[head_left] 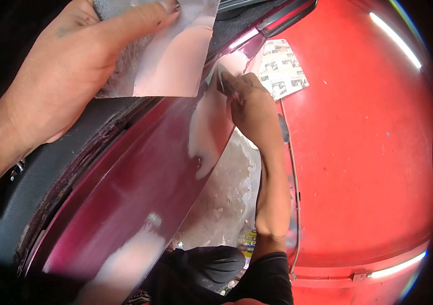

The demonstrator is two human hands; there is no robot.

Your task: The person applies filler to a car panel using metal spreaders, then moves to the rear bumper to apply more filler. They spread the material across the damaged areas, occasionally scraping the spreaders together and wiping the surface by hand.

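My left hand (pixel 66 66) grips a thin, greyish flat sheet (pixel 117 68), its thumb lying across the top. Smooth pink body filler (pixel 173 61) covers much of that sheet. Farther off, my right hand (pixel 252 101) pinches a putty spreader (pixel 228 87) with a dark grip; its working edge is at the pale filler on a maroon car panel (pixel 130 162), partly hidden by the fingers. A long filler patch (pixel 209 124) runs down the panel from there. Nearer to me, another pale pink patch (pixel 130 259) lies on the same panel.
A red car surface (pixel 364 137) fills the right side, with a printed paper sheet (pixel 283 68) against it and a thin strip (pixel 293 173) along its edge. Black trim (pixel 38 168) borders the maroon panel at left. Below are stained floor (pixel 221 193) and my dark-clad knee (pixel 214 262).
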